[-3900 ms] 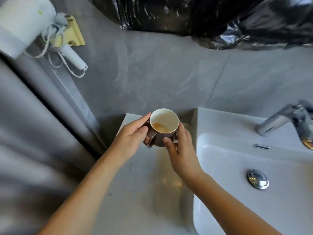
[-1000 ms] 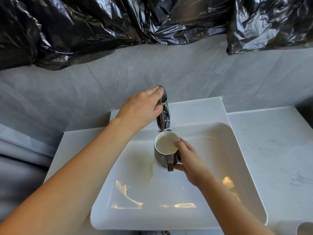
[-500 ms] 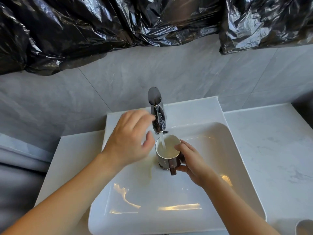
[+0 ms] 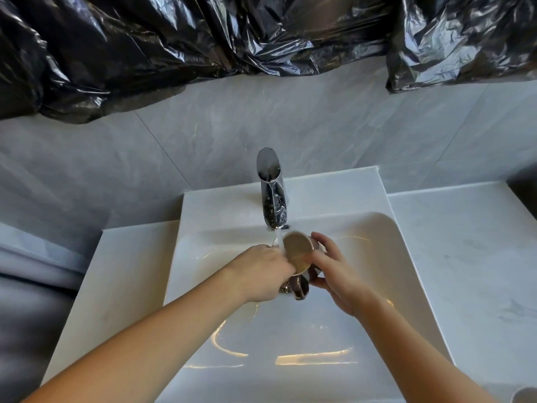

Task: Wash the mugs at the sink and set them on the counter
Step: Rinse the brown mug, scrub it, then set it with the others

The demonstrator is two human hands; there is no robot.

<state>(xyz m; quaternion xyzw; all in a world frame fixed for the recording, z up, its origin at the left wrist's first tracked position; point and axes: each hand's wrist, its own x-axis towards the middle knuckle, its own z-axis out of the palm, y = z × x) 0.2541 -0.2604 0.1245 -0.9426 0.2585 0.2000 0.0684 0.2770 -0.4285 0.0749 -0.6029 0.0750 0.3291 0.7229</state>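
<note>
Water (image 4: 279, 242) is poured from the tap (image 4: 271, 193) down onto the near-left rim of the mug (image 4: 296, 251); the mug is held over the sink (image 4: 377, 286), just under the spout. The mug is brown outside and pale inside, and murky water is seen in it; its handle (image 4: 300, 287) is pointed toward the person, below the grip. The right hand (image 4: 338, 282) is wrapped round the mug's right side, with fingers curled over the rim and the thumb tucked near the handle. The left hand (image 4: 261, 276) is pressed against the mug's left side; whether its fingers are curled round the mug cannot be told. Counter (image 4: 465, 257) is seen to the right of the grip.
</note>
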